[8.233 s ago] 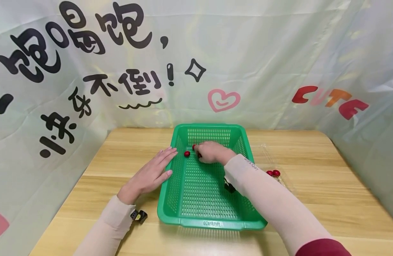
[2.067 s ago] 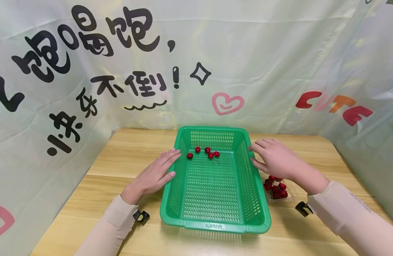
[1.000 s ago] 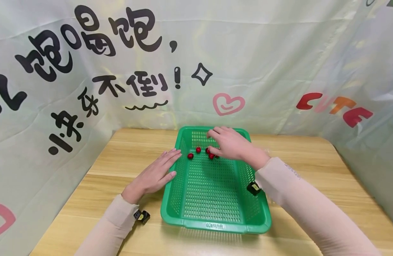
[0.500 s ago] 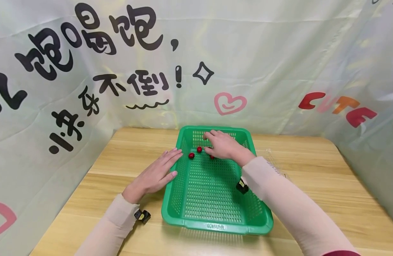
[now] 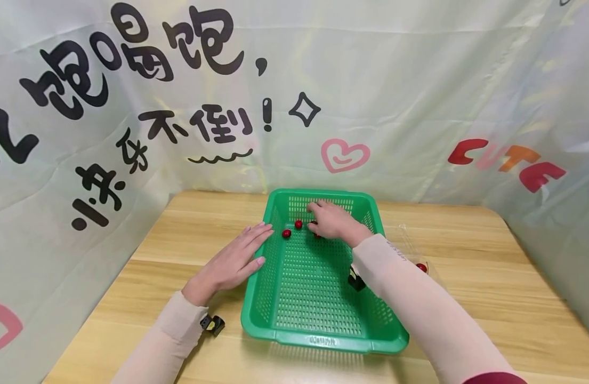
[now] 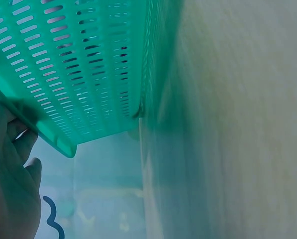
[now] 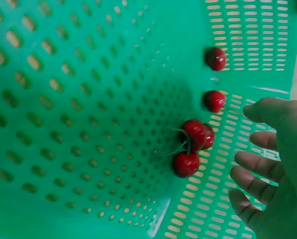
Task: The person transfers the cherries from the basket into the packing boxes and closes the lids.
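Observation:
My right hand (image 5: 333, 221) hovers inside the green plastic basket (image 5: 324, 340) near its back wall, fingers spread and holding nothing in the right wrist view. Several red cherries lie on the basket floor there; one cherry (image 7: 214, 101) is close to my thumb, and another cherry (image 7: 186, 164), with stems crossing near it, sits in a small cluster. In the head view the hand partly covers that cluster, while a single cherry (image 5: 287, 233) shows at the left. My left hand (image 5: 229, 261) rests on the basket's left rim with its fingers straight.
Right of the basket stands a see-through plastic box (image 5: 404, 240), mostly hidden by my right arm, with a cherry (image 5: 421, 267) visible. The basket stands on a wooden table (image 5: 486, 250). A printed curtain (image 5: 395, 106) hangs close behind.
My right hand has moved left from the basket's right rim to above the cherries, then slightly lower. More cherries lie inside than in the oldest frame. The left hand has stayed on the rim.

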Demonstrator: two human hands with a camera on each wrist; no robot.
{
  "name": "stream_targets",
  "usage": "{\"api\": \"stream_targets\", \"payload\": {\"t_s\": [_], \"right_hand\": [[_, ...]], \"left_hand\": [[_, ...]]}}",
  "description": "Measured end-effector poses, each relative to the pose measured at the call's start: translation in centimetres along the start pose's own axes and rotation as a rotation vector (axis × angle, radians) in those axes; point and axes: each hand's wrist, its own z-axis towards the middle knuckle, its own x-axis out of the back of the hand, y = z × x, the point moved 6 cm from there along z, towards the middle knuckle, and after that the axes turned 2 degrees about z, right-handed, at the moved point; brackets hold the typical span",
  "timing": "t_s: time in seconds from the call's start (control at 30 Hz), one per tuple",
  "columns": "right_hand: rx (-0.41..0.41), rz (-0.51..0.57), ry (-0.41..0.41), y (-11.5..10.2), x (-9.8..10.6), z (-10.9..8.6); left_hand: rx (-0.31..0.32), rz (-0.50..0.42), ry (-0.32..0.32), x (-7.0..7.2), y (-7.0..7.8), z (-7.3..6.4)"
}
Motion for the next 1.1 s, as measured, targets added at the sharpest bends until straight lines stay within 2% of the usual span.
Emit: {"api": "stream_targets", "payload": {"t_s": [0.37, 0.57, 0.73, 0.97, 1.1], "right_hand": [[-0.031, -0.138, -0.061, 0.2, -1.8, 0.6], [-0.033, -0.177, -0.098, 0.1, -2.2, 0.4], [-0.014, -0.204, -0.113, -0.2, -2.3, 0.3], [0.034, -0.226, -0.083, -0.5, -2.1, 0.0], [0.041, -0.221, -0.111, -0.4, -2.3, 0.0]], "left_hand": [[0.011, 0.002, -0.009, 0.2, 0.1, -0.2], [0.015, 0.002, -0.011, 0.2, 0.2, -0.2], [0.011, 0.001, -0.006, 0.2, 0.2, -0.2], [0.007, 0.007, -0.008, 0.0, 0.2, -0.1], [0.012, 0.001, -0.019, 0.1, 0.3, 0.0]]}}
